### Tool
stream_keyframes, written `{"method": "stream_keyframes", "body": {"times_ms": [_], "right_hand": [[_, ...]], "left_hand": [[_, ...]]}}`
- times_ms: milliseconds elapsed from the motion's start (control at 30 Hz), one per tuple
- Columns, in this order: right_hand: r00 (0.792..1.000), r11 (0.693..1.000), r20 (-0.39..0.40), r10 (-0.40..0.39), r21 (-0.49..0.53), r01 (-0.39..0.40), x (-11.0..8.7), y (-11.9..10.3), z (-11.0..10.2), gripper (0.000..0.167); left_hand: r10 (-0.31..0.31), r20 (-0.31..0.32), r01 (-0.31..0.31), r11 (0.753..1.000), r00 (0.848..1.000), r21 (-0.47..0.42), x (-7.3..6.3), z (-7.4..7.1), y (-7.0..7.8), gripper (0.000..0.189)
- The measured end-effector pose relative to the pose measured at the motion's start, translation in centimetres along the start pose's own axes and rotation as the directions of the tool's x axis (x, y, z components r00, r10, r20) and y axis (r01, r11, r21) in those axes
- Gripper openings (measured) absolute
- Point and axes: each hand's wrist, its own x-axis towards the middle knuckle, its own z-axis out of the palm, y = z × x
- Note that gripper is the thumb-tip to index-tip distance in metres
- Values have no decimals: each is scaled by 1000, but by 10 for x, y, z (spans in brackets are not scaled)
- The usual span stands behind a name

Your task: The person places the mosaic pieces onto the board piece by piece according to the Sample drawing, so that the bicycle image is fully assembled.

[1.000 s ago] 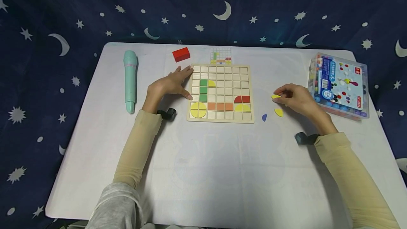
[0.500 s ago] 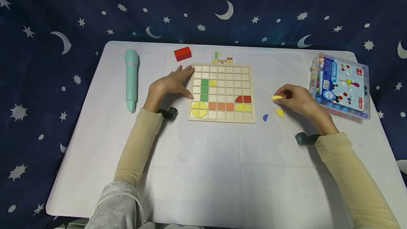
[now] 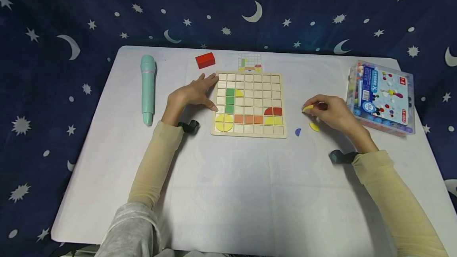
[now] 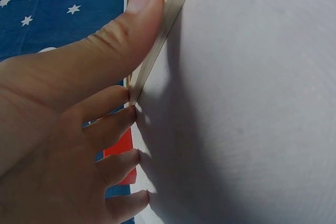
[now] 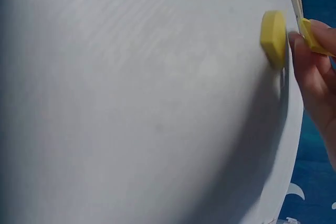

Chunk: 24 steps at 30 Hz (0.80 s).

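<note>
A wooden grid board [image 3: 258, 94] lies mid-table, with green, yellow, orange and red pieces set in its cells. My left hand [image 3: 192, 92] rests at its left side, fingers spread. In the left wrist view the thumb [image 4: 139, 22] presses on the board's edge [image 4: 157, 51]. To the right of the board, my right hand [image 3: 332, 111] pinches a yellow rounded piece [image 3: 308, 108] between thumb and fingertips, tilted above the table. Just below it lies a second yellow piece [image 3: 314, 126], also seen beside the hand in the right wrist view. A small blue piece [image 3: 298, 132] is nearby.
A small pattern card [image 3: 249, 62] touches or nearly touches the board's far edge. Left of it sits a red block [image 3: 205, 60]. A mint-green microphone-shaped object [image 3: 147, 90] lies far left. A clear plastic box of coloured parts [image 3: 382, 96] stands at the right.
My right hand has shifted slightly left and turned the yellow piece, which now stands more tilted in the fingers. The left hand stays on the board's side.
</note>
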Motion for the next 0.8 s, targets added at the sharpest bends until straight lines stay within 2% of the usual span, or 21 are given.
{"method": "stream_keyframes", "body": {"times_ms": [267,433,800], "right_hand": [[1000,998,24,-9,55,8,-1,-11,4,29],[999,997,37,-20,71,17,1,-16,9,27],[991,991,70,-114,82,108,2,-31,18,22]], "left_hand": [[3,0,-3,1000,1000,-7,0,0,0,119],[4,-2,-4,1000,1000,-5,-1,1,1,119],[-5,-5,5,1000,1000,-7,-2,0,2,118]]}}
